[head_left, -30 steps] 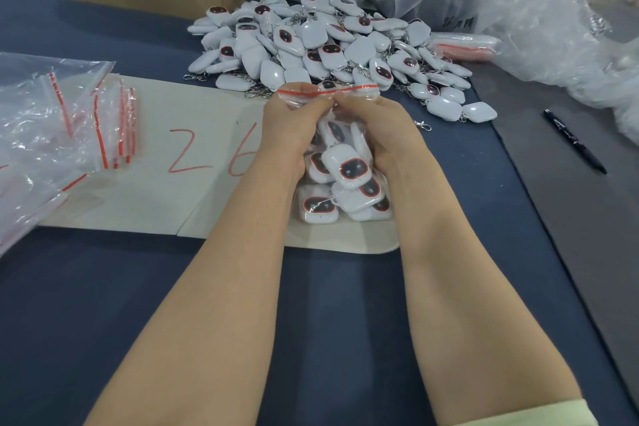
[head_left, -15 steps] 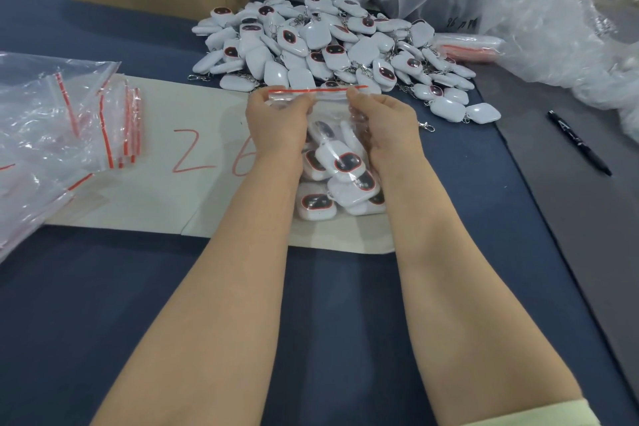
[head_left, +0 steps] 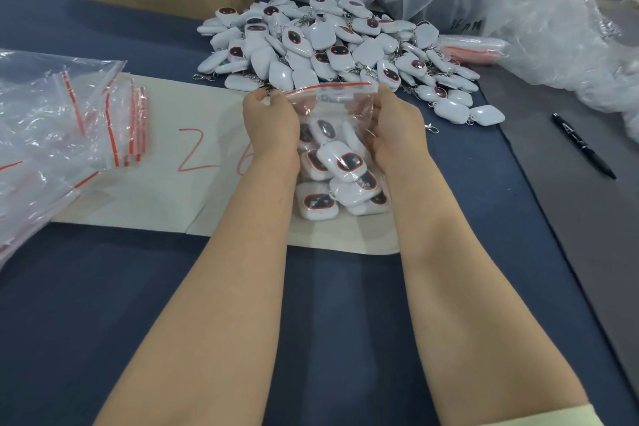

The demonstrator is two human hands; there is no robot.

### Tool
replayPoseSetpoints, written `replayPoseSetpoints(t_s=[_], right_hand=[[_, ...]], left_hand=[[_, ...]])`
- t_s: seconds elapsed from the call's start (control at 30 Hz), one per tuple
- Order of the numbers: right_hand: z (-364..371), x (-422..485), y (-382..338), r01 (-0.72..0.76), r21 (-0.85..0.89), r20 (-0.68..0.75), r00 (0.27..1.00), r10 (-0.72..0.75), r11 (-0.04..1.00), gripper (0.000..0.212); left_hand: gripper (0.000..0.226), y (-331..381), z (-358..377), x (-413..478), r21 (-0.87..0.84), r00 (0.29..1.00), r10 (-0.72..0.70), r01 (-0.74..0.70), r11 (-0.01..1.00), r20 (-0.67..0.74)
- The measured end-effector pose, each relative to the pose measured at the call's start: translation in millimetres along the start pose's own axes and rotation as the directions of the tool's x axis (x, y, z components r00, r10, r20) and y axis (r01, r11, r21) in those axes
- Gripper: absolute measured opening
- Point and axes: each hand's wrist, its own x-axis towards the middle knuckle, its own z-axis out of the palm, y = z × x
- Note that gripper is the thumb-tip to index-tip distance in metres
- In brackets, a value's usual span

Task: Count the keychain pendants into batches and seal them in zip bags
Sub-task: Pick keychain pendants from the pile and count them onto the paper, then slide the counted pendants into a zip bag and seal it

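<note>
Left hand (head_left: 271, 123), right hand (head_left: 397, 128) pinch bag (head_left: 333, 97).

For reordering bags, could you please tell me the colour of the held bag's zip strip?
The zip bag has a red strip, clearest in the head view.

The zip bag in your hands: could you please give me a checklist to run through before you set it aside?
1. Left hand grips the zip bag at its top left corner: ok.
2. Right hand grips the top right corner: ok.
3. Pendants lie below the zip strip, none across it: ok.
4. Zip strip pressed shut along its whole length: cannot tell.
5. Batch count: cannot tell, the pendants overlap.
6. Bag's bottom rests on the sheet: ok.
</note>
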Motion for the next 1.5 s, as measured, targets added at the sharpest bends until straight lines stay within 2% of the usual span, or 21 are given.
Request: replayPoseSetpoints(t_s=[0.07,0.13,0.23,0.33,0.53,0.57,0.67,0.73,0.83,0.9,0.97,1.03,1.1,1.2,1.3,1.4,1.43,1.5], right_hand=[[-2,2,-4,0.003,-0.222,0.028,1.000,0.003,0.975,0.048],[-2,-3,-9,0.043,-0.431,0.069,0.998,-0.015,0.901,0.047],[2,-11,-9,0.177,-0.587,0.151,0.983,-0.107,0.790,0.052],[10,-18,-5,0.238,-0.586,0.167,0.971,-0.171,0.775,0.044],[15,-15,3,0.216,-0.546,0.114,0.976,-0.184,0.809,0.018],[14,-13,4,0.207,-0.529,0.096,0.978,-0.184,0.823,0.017],[14,-10,5,0.174,-0.487,0.028,0.983,-0.184,0.856,0.036],[12,-7,5,0.150,-0.473,-0.033,0.982,-0.188,0.868,0.033],[4,-4,2,0.156,-0.492,-0.101,0.967,-0.234,0.856,0.022],[-6,-2,-3,0.146,-0.514,-0.154,0.954,-0.258,0.846,0.030],[-21,2,-8,0.126,-0.506,-0.222,0.937,-0.270,0.853,0.030],[-35,5,-14,0.110,-0.464,-0.283,0.922,-0.265,0.879,0.024],[-47,7,-18,0.106,-0.433,-0.343,0.899,-0.273,0.895,0.023],[-65,4,-24,0.122,-0.528,-0.365,0.861,-0.354,0.840,0.021],[-89,0,-32,0.078,-0.640,-0.391,0.823,-0.411,0.765,0.016],[-110,-5,-36,-0.010,-0.674,-0.460,0.788,-0.409,0.739,0.032],[-114,-6,-37,-0.032,-0.682,-0.474,0.780,-0.408,0.731,0.035],[-116,-7,-37,-0.054,-0.687,-0.474,0.789,-0.390,0.725,0.038]], left_hand=[[0.032,1,0,-1,-0.022,1.000,0.000,0.000,1.000,0.002],[0.026,1,1,-3,-0.045,1.000,0.009,-0.009,0.999,0.004],[0.014,1,2,-5,-0.116,0.999,0.031,-0.032,0.993,-0.012],[0.010,-1,3,-4,-0.144,0.997,0.051,-0.060,0.988,-0.064],[0.007,-2,2,-5,-0.173,0.999,-0.003,-0.006,0.985,-0.046],[0.006,-2,2,-5,-0.173,0.999,-0.008,0.002,0.985,-0.032],[0.016,-1,1,-5,-0.092,0.999,0.010,-0.007,0.996,0.031],[0.029,2,2,-6,0.038,0.995,0.025,-0.028,0.999,0.093],[0.044,2,4,-14,0.279,0.962,0.091,-0.164,0.946,0.256],[0.051,-1,9,-24,0.350,0.903,0.115,-0.275,0.895,0.414],[0.053,-5,18,-36,0.368,0.831,0.164,-0.401,0.839,0.531],[0.050,-9,31,-49,0.374,0.788,0.245,-0.509,0.775,0.564],[0.044,-13,44,-64,0.320,0.783,0.309,-0.530,0.785,0.540],[0.041,-20,62,-85,0.227,0.835,0.251,-0.400,0.888,0.490],[0.035,-25,81,-103,0.161,0.870,0.058,-0.156,0.975,0.489],[0.036,-30,95,-122,0.158,0.844,-0.206,0.146,0.977,0.495],[0.033,-31,97,-127,0.167,0.827,-0.263,0.206,0.964,0.498],[0.023,-33,97,-134,0.204,0.801,-0.296,0.221,0.954,0.520]])
